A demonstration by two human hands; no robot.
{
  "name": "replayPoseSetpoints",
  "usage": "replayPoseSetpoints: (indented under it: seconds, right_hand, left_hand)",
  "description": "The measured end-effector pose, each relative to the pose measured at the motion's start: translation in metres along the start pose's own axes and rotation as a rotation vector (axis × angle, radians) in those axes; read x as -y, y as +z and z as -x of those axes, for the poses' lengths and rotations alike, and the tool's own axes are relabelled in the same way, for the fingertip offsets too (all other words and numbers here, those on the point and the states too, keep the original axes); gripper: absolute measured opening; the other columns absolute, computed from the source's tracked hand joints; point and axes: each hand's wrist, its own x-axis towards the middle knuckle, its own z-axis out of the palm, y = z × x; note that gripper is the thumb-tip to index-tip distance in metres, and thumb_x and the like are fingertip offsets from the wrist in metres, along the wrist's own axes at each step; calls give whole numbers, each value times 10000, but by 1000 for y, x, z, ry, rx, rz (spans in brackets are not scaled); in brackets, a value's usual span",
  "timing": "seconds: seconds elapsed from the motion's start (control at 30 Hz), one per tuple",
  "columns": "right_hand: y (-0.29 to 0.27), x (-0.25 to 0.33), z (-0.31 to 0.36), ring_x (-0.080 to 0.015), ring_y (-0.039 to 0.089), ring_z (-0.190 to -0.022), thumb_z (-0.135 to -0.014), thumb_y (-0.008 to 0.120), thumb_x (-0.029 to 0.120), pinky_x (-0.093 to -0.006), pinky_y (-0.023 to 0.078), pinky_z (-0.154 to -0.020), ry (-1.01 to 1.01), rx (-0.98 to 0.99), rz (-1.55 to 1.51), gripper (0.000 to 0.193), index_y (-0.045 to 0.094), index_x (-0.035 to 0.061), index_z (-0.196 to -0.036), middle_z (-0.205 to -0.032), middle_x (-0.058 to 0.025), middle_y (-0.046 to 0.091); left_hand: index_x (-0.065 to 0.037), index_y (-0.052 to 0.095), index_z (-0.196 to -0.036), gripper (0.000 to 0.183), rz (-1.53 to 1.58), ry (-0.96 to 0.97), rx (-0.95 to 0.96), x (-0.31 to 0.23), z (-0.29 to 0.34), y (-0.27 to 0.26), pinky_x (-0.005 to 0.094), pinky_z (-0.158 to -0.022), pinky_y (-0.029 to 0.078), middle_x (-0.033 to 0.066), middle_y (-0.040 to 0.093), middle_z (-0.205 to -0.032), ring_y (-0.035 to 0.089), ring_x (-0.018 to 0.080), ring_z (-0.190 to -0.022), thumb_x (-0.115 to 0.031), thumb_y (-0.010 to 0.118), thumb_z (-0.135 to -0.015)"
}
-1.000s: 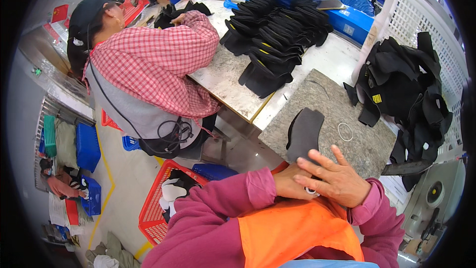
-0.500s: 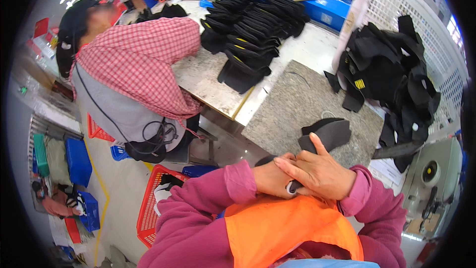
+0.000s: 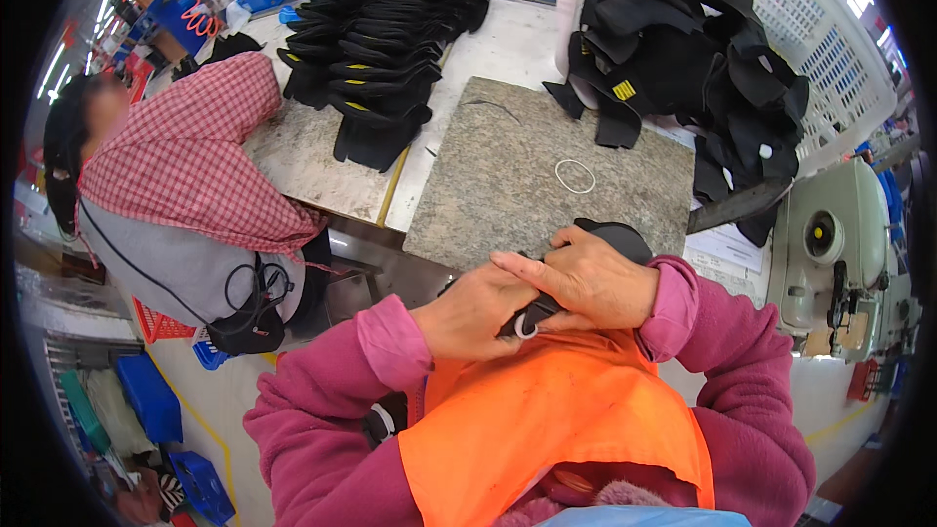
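We see two bare hands drawn close together, the left hand (image 3: 478, 310) curled and the right hand (image 3: 605, 283) bent against it, its thumb lying across toward the left knuckles. Both sets of fingers are narrow, closing on dark material between them; we cannot tell which fingertips pinch it. A curved black fabric piece (image 3: 617, 236) shows just beyond the right fingers, partly hidden by that hand, and a small pale loop (image 3: 528, 329) sits below the meeting fingertips.

Ahead of the fingers we see a grey speckled flat board (image 3: 488, 166), with a thin white ring (image 3: 557, 174) lying on it. Farther ahead and to the left of the fingers stand rows of stacked black pieces (image 3: 381, 49); ahead and to the right, a loose black heap (image 3: 683, 63) rests against a white perforated plastic basket (image 3: 830, 88). Nearer than the fingers, we find an orange cloth apron (image 3: 566, 420).
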Motion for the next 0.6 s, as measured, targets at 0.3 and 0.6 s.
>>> replayPoseSetpoints:
  seconds: [0.3, 0.6]
  right_hand:
    - [-11, 0, 8, -307, 614, -705, -680, 773, 129, -385, 467, -708, 244, -437, 202, 865, 400, 75, -1458, -869, -87, 678]
    - [-86, 28, 53, -274, 667, -713, -738, 639, 15, -364, 530, -703, 339, -752, 661, 675, 479, 108, -1387, -812, -88, 653]
  left_hand:
    - [-50, 611, -889, 277, -234, 202, -216, 21, -56, -25, 506, -976, 467, 136, 636, -857, 635, 359, -860, -15, 733, -642]
    - [-44, 618, -868, 271, -382, 705, -377, -22, -180, -24, 530, -1007, 444, 105, 654, -843, 661, 310, -830, 14, 712, -620]
